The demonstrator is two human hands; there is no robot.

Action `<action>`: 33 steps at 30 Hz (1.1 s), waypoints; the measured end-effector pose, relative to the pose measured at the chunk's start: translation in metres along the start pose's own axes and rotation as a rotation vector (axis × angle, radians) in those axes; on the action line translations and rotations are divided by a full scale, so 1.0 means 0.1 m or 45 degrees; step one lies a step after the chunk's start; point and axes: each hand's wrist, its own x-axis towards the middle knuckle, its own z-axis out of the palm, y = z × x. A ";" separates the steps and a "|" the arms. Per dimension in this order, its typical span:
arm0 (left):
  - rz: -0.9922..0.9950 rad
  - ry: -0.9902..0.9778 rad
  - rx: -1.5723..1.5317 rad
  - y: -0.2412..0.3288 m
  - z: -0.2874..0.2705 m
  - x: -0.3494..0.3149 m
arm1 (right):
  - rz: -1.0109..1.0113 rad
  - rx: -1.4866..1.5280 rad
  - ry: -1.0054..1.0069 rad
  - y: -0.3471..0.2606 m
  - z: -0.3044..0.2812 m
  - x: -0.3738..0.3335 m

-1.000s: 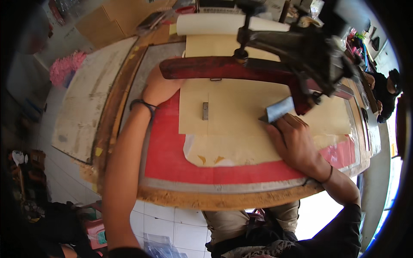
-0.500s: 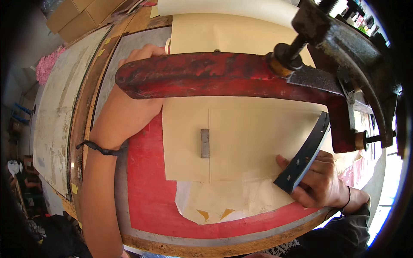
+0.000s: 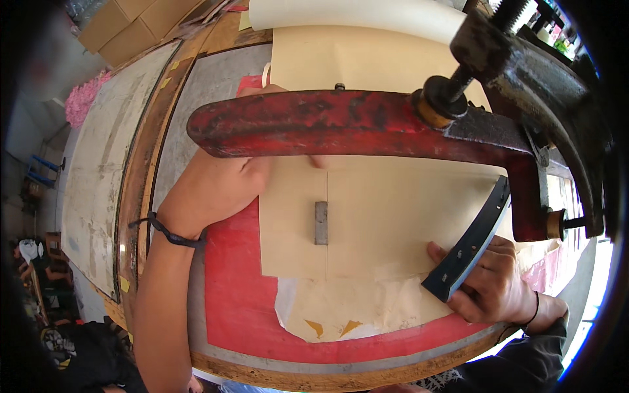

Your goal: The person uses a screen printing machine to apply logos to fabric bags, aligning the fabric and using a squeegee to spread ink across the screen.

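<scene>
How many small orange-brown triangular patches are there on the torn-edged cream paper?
2: a left patch and a right patch, both near the lower edge of the paper. The right hand and the curved black strip may hide others.

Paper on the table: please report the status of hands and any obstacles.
Right hand holds dark strip. Left hand over paper, partly hidden by red bar. Gray block lies on paper.

Seeing brown cardboard boxes (image 3: 134, 29) at upper left, beyond the far end of a stained whitish board (image 3: 105, 164), with a fluffy pink bundle (image 3: 87, 98) beside that board's edge. Finding a blue stool-like frame (image 3: 44, 173) farther left. Glimpsing black fabric (image 3: 92, 357) with white print at lower left.
</scene>
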 end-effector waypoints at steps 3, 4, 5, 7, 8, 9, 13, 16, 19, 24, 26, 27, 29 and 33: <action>-0.002 -0.109 0.047 -0.01 0.00 -0.01 | 0.011 0.003 -0.010 0.00 -0.01 0.00; 0.043 -0.098 0.048 -0.02 0.00 0.00 | 0.016 0.003 -0.018 0.00 -0.02 0.01; 0.087 -0.087 0.048 -0.02 0.00 0.03 | 0.016 0.006 -0.025 0.00 -0.02 0.02; 0.121 -0.059 0.048 -0.02 0.00 0.05 | 0.012 0.013 -0.037 0.00 -0.03 0.03; 0.109 -0.041 0.048 -0.02 0.01 0.04 | 0.012 0.015 -0.042 -0.01 -0.03 0.03; 0.097 -0.024 0.048 -0.01 0.00 0.04 | 0.011 0.018 -0.047 -0.01 -0.03 0.02; 0.008 -0.163 0.030 0.06 -0.04 0.02 | 0.020 0.019 -0.015 -0.02 -0.04 0.03; -0.037 -0.204 0.057 0.08 -0.04 0.02 | 0.014 0.081 -0.009 -0.02 -0.02 0.01; -0.107 -0.290 0.119 0.12 -0.03 0.01 | -0.018 0.053 0.042 -0.05 -0.01 -0.04; -0.035 -0.204 0.009 0.14 -0.06 0.02 | -0.009 0.047 0.035 -0.02 -0.02 -0.09; 0.013 -0.205 -0.014 0.06 -0.03 0.08 | 0.019 0.052 0.072 -0.05 0.01 -0.11; 0.042 -0.205 -0.015 0.07 -0.04 0.11 | 0.022 0.046 0.073 -0.06 -0.01 -0.14; 0.014 -0.206 -0.102 0.06 -0.01 0.17 | 0.027 -0.021 0.112 -0.04 0.02 -0.21; -0.130 -0.186 -0.012 0.06 -0.18 0.03 | 0.008 -0.095 0.176 -0.16 0.06 -0.21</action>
